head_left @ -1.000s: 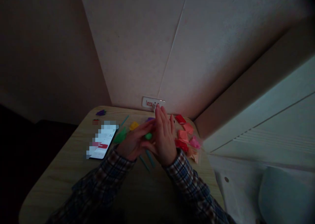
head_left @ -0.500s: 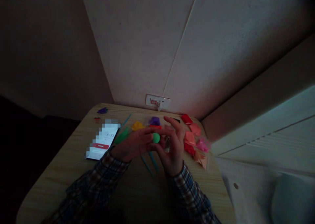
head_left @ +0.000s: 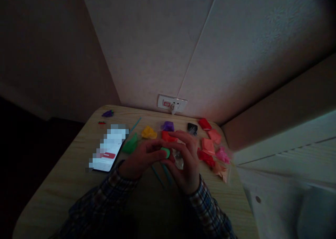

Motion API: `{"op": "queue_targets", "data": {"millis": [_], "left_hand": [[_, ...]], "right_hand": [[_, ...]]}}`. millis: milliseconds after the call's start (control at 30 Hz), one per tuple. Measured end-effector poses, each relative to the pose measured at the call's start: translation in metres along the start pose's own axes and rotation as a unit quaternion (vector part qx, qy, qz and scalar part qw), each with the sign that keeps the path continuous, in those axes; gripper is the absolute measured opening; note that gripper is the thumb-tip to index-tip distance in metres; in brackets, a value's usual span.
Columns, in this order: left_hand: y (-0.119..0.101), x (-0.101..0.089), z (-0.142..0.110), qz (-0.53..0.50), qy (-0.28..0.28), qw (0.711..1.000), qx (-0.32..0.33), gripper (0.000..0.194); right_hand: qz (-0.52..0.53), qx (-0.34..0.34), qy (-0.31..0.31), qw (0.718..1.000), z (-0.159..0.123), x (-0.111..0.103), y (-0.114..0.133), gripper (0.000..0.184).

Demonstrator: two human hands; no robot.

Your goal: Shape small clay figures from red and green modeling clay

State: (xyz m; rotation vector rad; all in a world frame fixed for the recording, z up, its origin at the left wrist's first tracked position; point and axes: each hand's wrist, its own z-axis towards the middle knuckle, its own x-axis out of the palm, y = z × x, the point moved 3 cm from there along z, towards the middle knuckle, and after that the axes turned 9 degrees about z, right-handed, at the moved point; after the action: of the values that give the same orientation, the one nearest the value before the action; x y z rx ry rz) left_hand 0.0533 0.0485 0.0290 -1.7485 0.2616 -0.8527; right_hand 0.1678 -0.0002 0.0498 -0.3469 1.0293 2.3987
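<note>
A small ball of light green modelling clay point(head_left: 165, 152) is pinched between my two hands above the middle of the table. My left hand point(head_left: 141, 157) presses it from the left with thumb and fingers. My right hand point(head_left: 187, 162) grips it from the right between thumb and fingertip, its other fingers curved above. Below my hands lie two thin blue sticks point(head_left: 167, 173), partly covered. Behind the fingers are a red clay packet point(head_left: 168, 136) and a crumpled clear wrapper point(head_left: 179, 160).
Around the wooden table point(head_left: 65, 169) lie a lit phone point(head_left: 112, 151), a green packet point(head_left: 130, 143), a yellow packet point(head_left: 149, 132), a purple packet point(head_left: 168, 126), a black packet point(head_left: 192, 128) and several red and pink packets point(head_left: 208, 146). A wall socket point(head_left: 172, 103) sits behind.
My left fingers have drawn in from flat to bent around the green clay, which looks less round. The right fingers have lowered over it. The view has shifted slightly.
</note>
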Motion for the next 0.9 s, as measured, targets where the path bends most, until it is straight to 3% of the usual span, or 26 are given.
{"op": "queue_targets", "data": {"millis": [200,367,533,700,800,900], "left_hand": [[0.002,-0.003,-0.005,0.044,-0.049,0.998,0.008,0.026],[-0.001,-0.003,-0.008,0.085,-0.066,0.994,0.032,0.031],[-0.012,-0.003,-0.011,0.169,-0.106,0.978,0.061,0.011],[-0.019,0.003,-0.017,0.316,-0.140,0.930,0.127,0.011],[-0.018,0.008,-0.020,0.359,-0.126,0.914,0.140,0.020],[-0.017,0.009,-0.022,0.373,-0.122,0.906,0.157,0.020]], "right_hand": [[0.003,-0.005,0.010,1.000,0.001,-0.001,0.001,0.022],[0.067,0.033,-0.008,0.997,-0.001,-0.003,-0.005,0.022],[0.116,0.088,-0.015,0.989,-0.003,-0.003,-0.011,0.030],[0.107,0.124,0.088,0.983,-0.002,0.004,-0.012,0.046],[0.138,0.141,0.135,0.971,-0.001,0.007,-0.011,0.044],[0.194,0.148,0.144,0.959,0.000,0.008,-0.008,0.037]]}}
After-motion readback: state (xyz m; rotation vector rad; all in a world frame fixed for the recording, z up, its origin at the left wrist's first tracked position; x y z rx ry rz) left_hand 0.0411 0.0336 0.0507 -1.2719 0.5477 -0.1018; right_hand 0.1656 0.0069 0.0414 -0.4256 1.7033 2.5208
